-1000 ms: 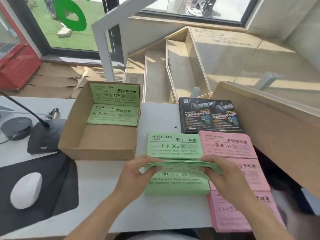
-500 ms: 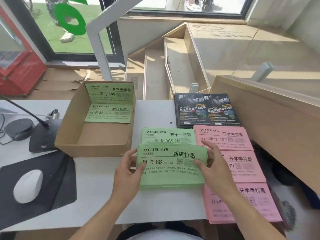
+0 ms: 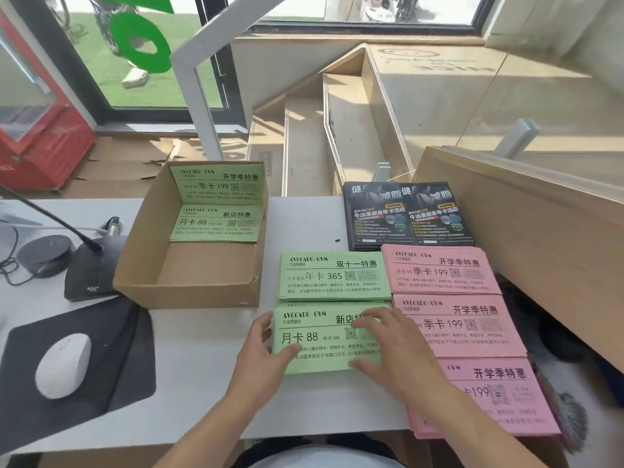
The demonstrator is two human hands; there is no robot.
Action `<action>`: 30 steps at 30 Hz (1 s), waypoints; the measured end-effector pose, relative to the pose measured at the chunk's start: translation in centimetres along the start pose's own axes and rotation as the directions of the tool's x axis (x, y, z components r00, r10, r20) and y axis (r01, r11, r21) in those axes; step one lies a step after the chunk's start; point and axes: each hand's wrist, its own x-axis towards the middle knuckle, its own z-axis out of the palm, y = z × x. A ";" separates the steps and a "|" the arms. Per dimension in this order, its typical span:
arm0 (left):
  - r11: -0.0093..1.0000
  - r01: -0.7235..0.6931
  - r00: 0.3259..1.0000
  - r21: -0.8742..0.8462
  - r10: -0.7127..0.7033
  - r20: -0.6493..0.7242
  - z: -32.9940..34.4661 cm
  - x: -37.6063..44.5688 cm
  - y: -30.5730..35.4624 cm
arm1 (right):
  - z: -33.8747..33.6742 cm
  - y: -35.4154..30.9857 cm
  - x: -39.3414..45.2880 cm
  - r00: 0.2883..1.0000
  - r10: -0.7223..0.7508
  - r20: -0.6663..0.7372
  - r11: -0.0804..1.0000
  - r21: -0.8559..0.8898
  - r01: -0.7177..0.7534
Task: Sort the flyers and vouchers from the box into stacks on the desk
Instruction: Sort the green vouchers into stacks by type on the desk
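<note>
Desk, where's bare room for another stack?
Bare desk lies between the mouse pad and the green stack under both hands, below the box. A smaller patch sits between box and black flyers. The right side is crowded with pink stacks.

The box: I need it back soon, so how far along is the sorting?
Done: black flyers, three pink stacks and a green 365 stack lie sorted on the desk. In hand: the left hand and right hand press the green 88 stack flat. Left: two green vouchers remain in the box.
</note>
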 end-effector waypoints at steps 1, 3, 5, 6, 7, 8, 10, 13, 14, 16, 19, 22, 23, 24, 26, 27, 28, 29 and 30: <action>0.999 0.021 1.000 -0.039 -0.020 0.024 0.2 -0.1 0.1 | 0.4 -0.3 -0.2 0.998 -0.038 0.059 0.999 -0.023 0.039; 0.997 0.035 0.998 -0.065 -0.032 0.045 0.7 0.0 0.2 | 0.9 -1.0 -0.4 0.994 -0.046 0.100 0.997 -0.054 0.052; 0.997 0.031 0.998 -0.067 -0.027 0.063 1.0 0.2 0.5 | 1.2 -1.2 -0.3 0.997 -0.017 0.073 0.997 -0.068 0.022; 0.997 0.033 0.997 -0.066 -0.028 0.070 1.0 0.3 0.7 | 1.2 -1.2 -0.2 0.998 0.002 0.061 0.998 -0.070 0.003; 0.998 0.031 0.997 -0.060 -0.027 0.076 1.1 0.4 0.9 | 1.2 -1.1 -0.1 0.998 0.015 0.054 0.998 -0.069 -0.011; 0.998 0.032 0.996 -0.051 -0.028 0.083 1.1 0.5 1.0 | 1.2 -1.0 -0.1 0.999 0.020 0.051 0.997 -0.073 -0.017; 0.999 0.026 0.994 -0.025 -0.023 0.109 1.0 0.5 1.2 | 1.1 -0.9 0.0 0.998 0.022 0.058 0.997 -0.078 -0.018; 0.999 -0.029 0.987 0.022 0.025 0.158 0.9 0.5 1.3 | 1.0 -0.8 0.2 0.998 0.017 0.068 0.997 -0.070 -0.012; 0.998 -0.043 0.985 0.045 0.034 0.170 1.0 0.5 1.3 | 1.0 -0.8 0.2 0.997 0.018 0.072 0.998 -0.066 -0.014; 0.992 -0.068 0.982 0.102 0.049 0.180 1.2 0.4 1.1 | 1.1 -0.8 0.1 0.998 0.027 0.060 0.999 -0.043 -0.025; 0.871 -0.301 0.951 0.388 0.306 0.051 1.3 0.2 -0.2 | 1.1 -1.3 0.0 1.000 0.028 0.008 1.000 -0.013 -0.028; 0.584 -0.509 0.802 0.632 0.588 0.103 1.8 0.5 -2.0 | 1.2 -1.6 0.0 1.000 0.028 -0.003 0.999 -0.024 -0.028; 0.572 -0.513 0.800 0.639 0.589 0.114 1.9 0.5 -2.1 | 1.2 -1.7 0.0 0.999 0.037 -0.018 0.999 -0.016 -0.038; 0.576 -0.509 0.803 0.640 0.586 0.111 2.1 0.6 -2.3 | 1.1 -1.8 0.1 0.998 0.047 -0.033 0.999 -0.006 -0.047; 0.584 -0.508 0.803 0.633 0.586 0.104 2.1 0.8 -2.7 | 1.0 -2.1 0.2 0.998 0.059 -0.022 0.998 -0.014 -0.059; 0.586 -0.526 0.792 0.617 0.602 0.105 2.0 0.8 -2.8 | 0.8 -2.2 0.3 0.998 0.063 -0.002 0.997 -0.038 -0.063; 0.594 -0.552 0.779 0.586 0.618 0.108 1.8 0.7 -2.8 | 0.6 -2.3 0.6 0.998 0.070 0.008 0.996 -0.063 -0.069; 0.604 -0.580 0.765 0.547 0.635 0.109 1.6 0.5 -2.8 | 0.2 -2.4 1.1 0.996 0.087 0.001 0.994 -0.072 -0.086; 0.608 -0.613 0.742 0.504 0.662 0.102 1.3 0.3 -2.6 | -0.3 -2.6 1.6 0.994 0.107 -0.024 0.992 -0.059 -0.108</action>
